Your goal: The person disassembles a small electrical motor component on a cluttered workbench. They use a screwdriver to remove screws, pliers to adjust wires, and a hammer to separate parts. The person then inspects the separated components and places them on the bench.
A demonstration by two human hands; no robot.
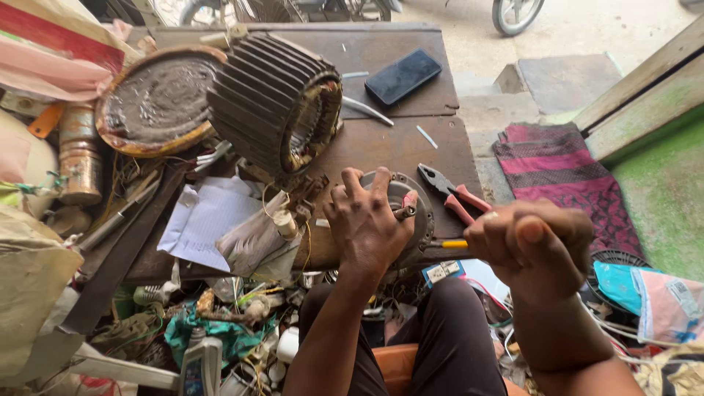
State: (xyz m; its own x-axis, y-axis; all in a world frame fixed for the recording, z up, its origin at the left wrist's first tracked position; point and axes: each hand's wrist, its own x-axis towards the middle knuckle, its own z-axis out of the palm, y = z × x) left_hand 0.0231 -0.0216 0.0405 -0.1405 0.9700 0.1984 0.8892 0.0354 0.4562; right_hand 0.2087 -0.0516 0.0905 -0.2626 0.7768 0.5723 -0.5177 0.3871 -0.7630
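While the left hand (367, 220) lies spread over the round metal end cover (411, 213), fingers fanned and pressed down on its face with a small red-tipped piece pinched near the thumb, the right hand (532, 246) is curled tight in a fist around the yellow-handled screwdriver (455, 243), whose shaft runs toward the cover from three o'clock. That cover sits at the near edge of the brown workbench (381, 147), just at the person's knees. Red-handled pliers (451, 192) lie just beyond it at one o'clock, a dark phone (403, 76) farther out at twelve, and the finned motor stator (275, 103) stands at eleven o'clock with a grimy round cover (158, 99) leaning beside it. Papers (202, 224) and wire scraps crowd nine o'clock. My worry is the tool tip: if it slips off its seat under that sideways push, it could skate straight into the palm holding the cover, and the cover, so near the bench edge, could tip off into the clutter below.
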